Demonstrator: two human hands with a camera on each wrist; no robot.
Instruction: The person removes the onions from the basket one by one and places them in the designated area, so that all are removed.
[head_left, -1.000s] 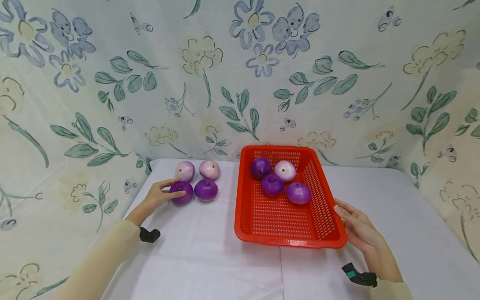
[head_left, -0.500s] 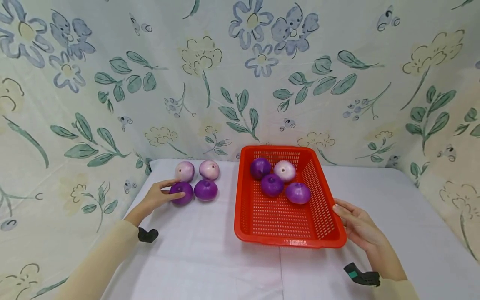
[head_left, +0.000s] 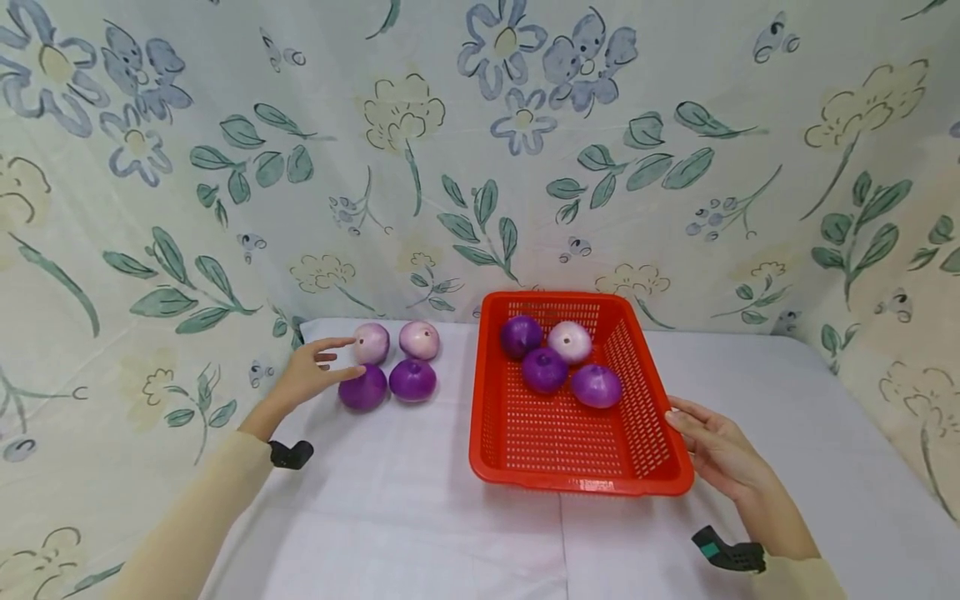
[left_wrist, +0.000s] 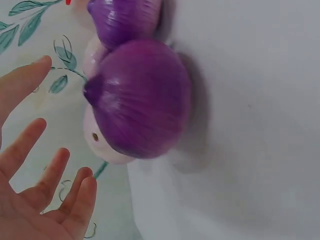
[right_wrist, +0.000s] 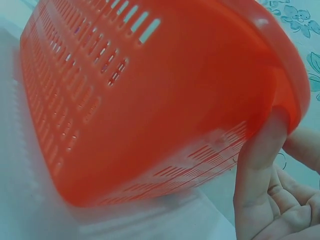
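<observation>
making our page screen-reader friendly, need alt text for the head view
A person's right grip holds the right edge of a red basket with four purple and pale onions in it, while the left grip, fingers apart, is beside four more onions on a white-covered table. A floral cloth hangs behind.

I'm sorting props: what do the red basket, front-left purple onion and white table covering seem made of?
Red basket: most likely moulded plastic, semi-glossy, judging by its even slots and bright highlights. Purple onion: looks like real onion skin, smooth and slightly shiny with fine streaks, though an imitation can't be ruled out. White table covering: probably matte cloth; a faint crease or seam shows.
</observation>
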